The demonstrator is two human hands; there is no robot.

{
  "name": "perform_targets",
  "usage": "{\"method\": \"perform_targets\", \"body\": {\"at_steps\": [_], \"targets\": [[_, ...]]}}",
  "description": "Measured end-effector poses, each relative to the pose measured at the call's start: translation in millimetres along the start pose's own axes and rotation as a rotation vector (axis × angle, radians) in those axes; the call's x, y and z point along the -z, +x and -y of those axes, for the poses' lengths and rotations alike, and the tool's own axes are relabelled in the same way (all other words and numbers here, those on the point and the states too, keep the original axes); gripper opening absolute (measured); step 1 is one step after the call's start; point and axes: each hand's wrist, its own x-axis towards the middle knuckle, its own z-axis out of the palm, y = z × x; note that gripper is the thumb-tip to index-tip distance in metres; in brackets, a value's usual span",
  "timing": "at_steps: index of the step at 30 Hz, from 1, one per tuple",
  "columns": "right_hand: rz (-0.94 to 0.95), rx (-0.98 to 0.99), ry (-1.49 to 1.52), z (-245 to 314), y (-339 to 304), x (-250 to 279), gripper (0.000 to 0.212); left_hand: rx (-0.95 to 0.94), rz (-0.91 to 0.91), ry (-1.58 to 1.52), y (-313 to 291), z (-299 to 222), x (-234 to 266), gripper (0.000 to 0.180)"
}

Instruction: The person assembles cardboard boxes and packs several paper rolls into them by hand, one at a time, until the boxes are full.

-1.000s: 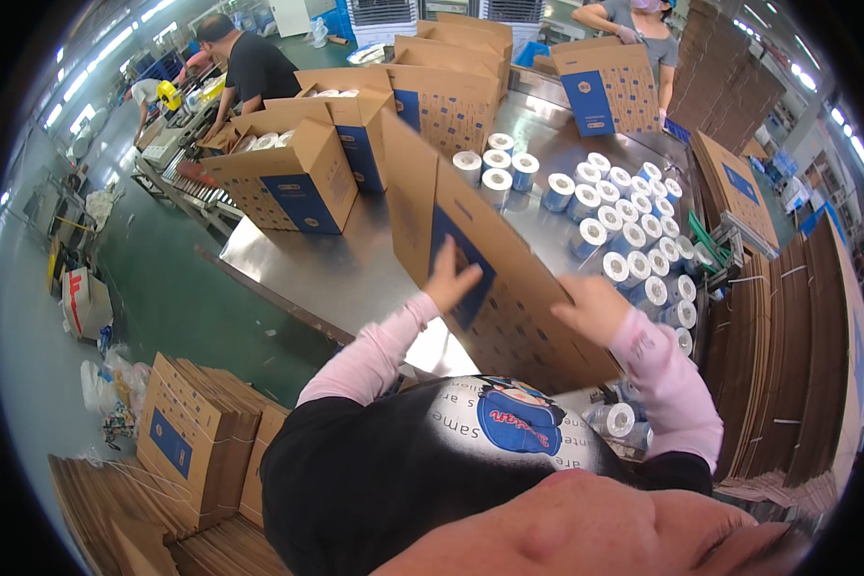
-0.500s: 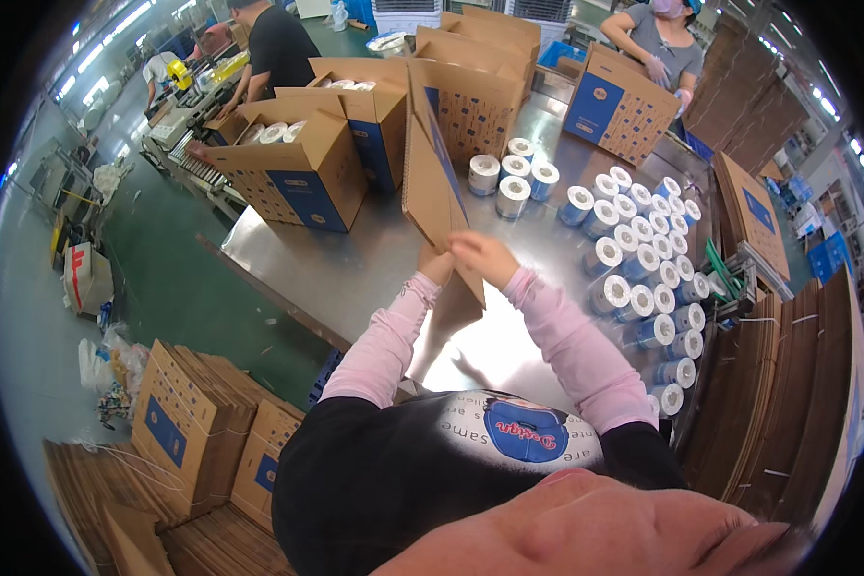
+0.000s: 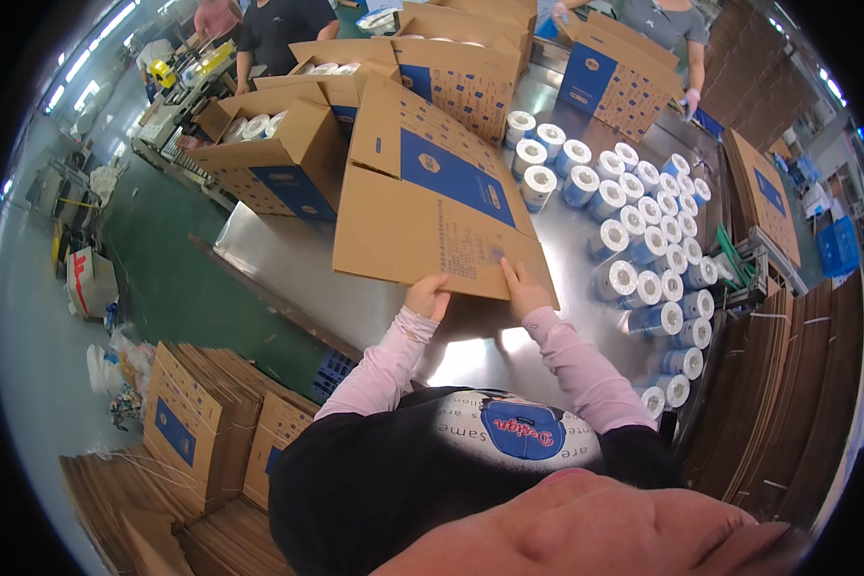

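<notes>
A flattened brown cardboard box (image 3: 403, 235) with a blue printed panel leans in front of me over the metal table (image 3: 283, 252). My left hand (image 3: 427, 296) grips its near edge, thumb on top and fingers underneath. Further right along that same edge, my right hand (image 3: 525, 288) has its thumb or fingers laid on the upper face while the rest is hidden below. Just right of the box stand several white rolls with blue wrapping (image 3: 612, 278), upright in loose rows. The far end of the box overlaps the filled cartons behind it.
Open cartons holding rolls (image 3: 283, 187) stand at the far left and centre. Another carton (image 3: 610, 86) is beside a co-worker (image 3: 667, 34) at the far right. Bundled flat cardboard is stacked at lower left (image 3: 187, 422) and right (image 3: 778, 384). A co-worker in black (image 3: 283, 34) is beyond the table.
The cardboard box has turned from nearly edge-on to showing its broad printed face. My hands have moved apart along its near edge. The right-hand co-worker's arm has lowered.
</notes>
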Motion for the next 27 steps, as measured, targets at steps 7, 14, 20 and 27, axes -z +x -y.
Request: {"method": "perform_targets", "body": {"at_steps": [7,14,20,27], "targets": [[-0.069,-0.077,-0.303,-76.9,-34.6,0.3,0.052,0.277,-0.112,-0.032,41.9,77.6,51.1,0.043],[-0.110,-0.205,-0.222,-101.9,-116.2,18.9,0.057,0.337,-0.014,0.377,42.0,113.9,-16.5,0.037],[0.343,-0.186,0.707,-77.9,-158.3,86.7,0.061,-0.333,0.348,0.999,-32.2,73.9,-153.7,0.072],[-0.342,-0.137,1.034,-57.0,-131.1,180.3,0.077,0.153,0.838,1.594,-93.6,107.6,-120.3,0.093]]}}
